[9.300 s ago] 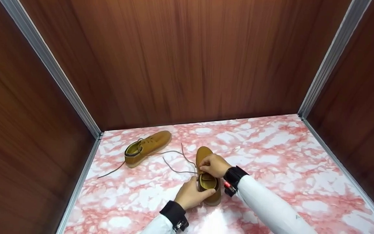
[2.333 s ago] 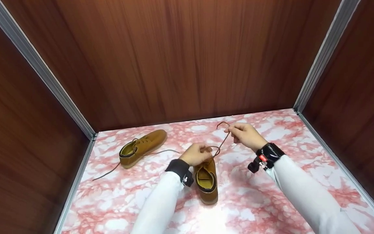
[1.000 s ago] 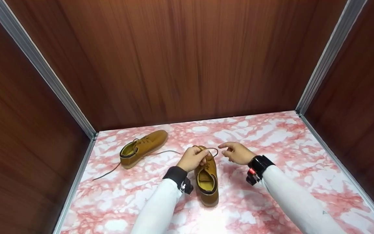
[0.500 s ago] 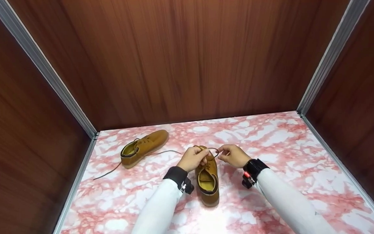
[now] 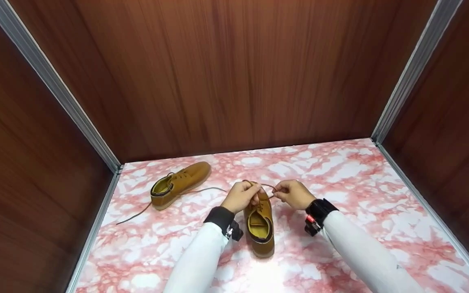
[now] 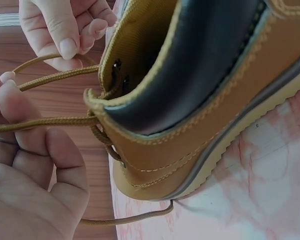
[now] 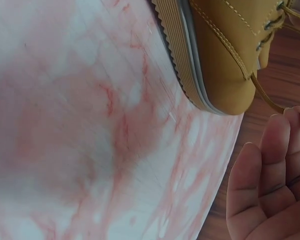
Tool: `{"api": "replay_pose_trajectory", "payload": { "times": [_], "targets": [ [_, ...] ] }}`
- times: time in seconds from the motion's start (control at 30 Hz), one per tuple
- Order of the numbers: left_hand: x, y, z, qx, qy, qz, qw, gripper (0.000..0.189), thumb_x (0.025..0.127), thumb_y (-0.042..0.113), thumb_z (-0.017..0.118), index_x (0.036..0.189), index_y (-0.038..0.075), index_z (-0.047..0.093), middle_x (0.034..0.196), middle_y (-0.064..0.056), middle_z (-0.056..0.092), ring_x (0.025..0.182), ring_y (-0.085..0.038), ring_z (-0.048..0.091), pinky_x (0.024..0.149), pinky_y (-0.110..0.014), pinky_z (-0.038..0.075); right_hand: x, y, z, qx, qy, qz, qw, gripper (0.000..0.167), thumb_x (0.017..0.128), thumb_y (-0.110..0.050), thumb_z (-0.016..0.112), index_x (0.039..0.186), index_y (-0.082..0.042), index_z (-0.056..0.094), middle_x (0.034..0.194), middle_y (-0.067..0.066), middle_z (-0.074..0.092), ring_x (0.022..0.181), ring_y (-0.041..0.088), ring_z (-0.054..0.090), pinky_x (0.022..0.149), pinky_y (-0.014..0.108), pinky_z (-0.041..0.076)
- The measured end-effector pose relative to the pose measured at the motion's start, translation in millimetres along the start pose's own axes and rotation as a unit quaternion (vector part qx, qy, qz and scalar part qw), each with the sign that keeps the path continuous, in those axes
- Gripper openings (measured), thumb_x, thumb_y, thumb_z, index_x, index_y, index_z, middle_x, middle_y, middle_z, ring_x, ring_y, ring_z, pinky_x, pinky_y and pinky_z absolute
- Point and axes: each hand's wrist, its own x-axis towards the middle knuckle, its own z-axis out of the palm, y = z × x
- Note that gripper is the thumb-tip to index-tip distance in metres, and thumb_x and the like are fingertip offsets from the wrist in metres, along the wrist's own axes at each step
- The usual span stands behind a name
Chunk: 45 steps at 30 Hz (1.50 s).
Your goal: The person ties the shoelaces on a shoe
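A tan lace-up shoe (image 5: 262,247) with a yellow lining stands upright, toe pointing away from me. My left hand (image 5: 238,197) is over its toe and pinches a brown shoelace (image 6: 60,77) between thumb and fingers. Just to the right of the shoe, my right hand (image 5: 295,195) pinches the lace with thumb and fingertips. Between the two hands the lace forms a small loop. In the left wrist view, strands run from the eyelets to my left fingers (image 6: 22,107). Right-hand fingers (image 7: 275,150) sit beside the toe in the right wrist view.
A matching shoe (image 5: 196,174) lies to the left, its loose lace (image 5: 134,217) trailing on the pink-and-white marbled surface (image 5: 360,228). Brown wood-look panels (image 5: 234,81) with metal corner strips enclose the back and sides.
Earlier the right hand drew the lace up and right, then let go. It came back leftward to pinch the lace by the left hand, where the loop now looks wider.
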Motion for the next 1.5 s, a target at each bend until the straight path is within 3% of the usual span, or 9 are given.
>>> {"api": "replay_pose_trajectory", "payload": {
  "times": [0.13,0.33,0.53,0.67,0.77,0.87,1.1,1.33,1.5],
  "targets": [
    [0.3,0.7,-2.2,0.001,0.01,-0.003,0.9999,0.041,0.107,0.027,0.06,0.106,-0.012,0.072,0.06,0.009,0.06,0.058,-0.006,0.058,0.06,-0.023,0.051,-1.9,-2.8,-6.5,0.0,0.006,0.003,1.0,0.01,0.096,-0.007,0.072,0.1,0.001,0.076,0.09,0.023,0.075,0.07,0.007,0.06,0.063,0.017,0.049],
    [1.5,-0.1,-5.7,-0.014,0.019,0.0,0.9997,0.041,0.107,0.023,0.056,0.105,-0.016,0.068,0.064,0.01,0.063,0.061,-0.005,0.06,0.064,-0.021,0.054,-4.5,-5.3,-15.4,-0.022,0.013,-0.005,0.9997,0.007,0.096,-0.009,0.073,0.097,-0.003,0.077,0.085,0.011,0.076,0.069,0.004,0.059,0.065,0.019,0.049],
    [0.6,0.3,-11.4,-0.009,0.017,-0.005,0.9998,0.038,0.106,0.024,0.059,0.105,-0.013,0.069,0.069,0.009,0.067,0.066,-0.006,0.064,0.072,-0.026,0.059,-8.7,-8.8,-23.6,-0.025,0.012,-0.02,0.9994,0.007,0.096,-0.007,0.073,0.096,-0.001,0.076,0.084,0.011,0.076,0.07,0.004,0.06,0.065,0.019,0.05],
    [-0.1,-0.9,-15.5,0.0,0.019,-0.001,0.9998,0.033,0.106,0.022,0.061,0.101,-0.01,0.069,0.076,-0.005,0.075,0.072,-0.012,0.072,0.081,-0.035,0.063,-10.1,-11.2,-27.2,-0.028,0.009,-0.015,0.9995,0.008,0.096,-0.008,0.073,0.096,-0.001,0.076,0.082,0.008,0.075,0.069,0.003,0.059,0.065,0.018,0.049],
    [-0.9,-0.9,-17.7,0.015,0.025,0.006,0.9996,0.03,0.106,0.022,0.062,0.096,-0.006,0.069,0.086,-0.018,0.078,0.079,-0.023,0.077,0.087,-0.044,0.063,-11.1,-14.1,-29.2,-0.03,0.006,-0.01,0.9995,0.008,0.096,-0.009,0.073,0.095,-0.003,0.077,0.081,0.005,0.074,0.069,0.003,0.059,0.064,0.018,0.047],
    [-0.2,-2.5,-19.9,0.037,0.033,0.015,0.9986,0.028,0.105,0.021,0.063,0.095,-0.005,0.069,0.093,-0.024,0.079,0.087,-0.033,0.078,0.09,-0.051,0.062,-12.4,-17.2,-30.6,-0.028,0.0,-0.007,0.9996,0.007,0.096,-0.01,0.073,0.094,-0.004,0.077,0.08,0.005,0.075,0.07,0.005,0.059,0.064,0.018,0.047],
    [0.8,-6.1,-28.2,0.045,0.041,0.027,0.9978,0.024,0.1,0.017,0.07,0.098,-0.006,0.073,0.097,-0.018,0.079,0.087,-0.02,0.075,0.08,-0.03,0.062,-16.0,-24.4,-32.1,-0.012,-0.019,-0.007,0.9997,0.009,0.095,-0.01,0.074,0.095,-0.003,0.079,0.082,0.009,0.076,0.071,0.008,0.061,0.063,0.019,0.048],
    [-1.7,-8.6,-37.9,0.071,0.034,0.034,0.9963,0.021,0.099,0.015,0.07,0.106,-0.005,0.075,0.102,-0.022,0.079,0.098,-0.042,0.075,0.07,-0.02,0.05,-17.5,-30.5,-34.3,-0.016,-0.034,0.004,0.9993,0.008,0.094,-0.012,0.074,0.094,-0.007,0.081,0.081,0.01,0.077,0.07,0.008,0.062,0.063,0.021,0.048],
    [-3.1,-10.6,-41.3,0.065,0.028,0.036,0.9969,0.019,0.099,0.011,0.07,0.107,-0.005,0.075,0.102,-0.024,0.079,0.094,-0.038,0.076,0.069,-0.02,0.052,-18.7,-36.6,-36.0,-0.023,-0.049,0.003,0.9985,0.01,0.094,-0.015,0.074,0.093,-0.009,0.082,0.081,0.014,0.077,0.069,0.007,0.061,0.062,0.02,0.047]
  ]
}}
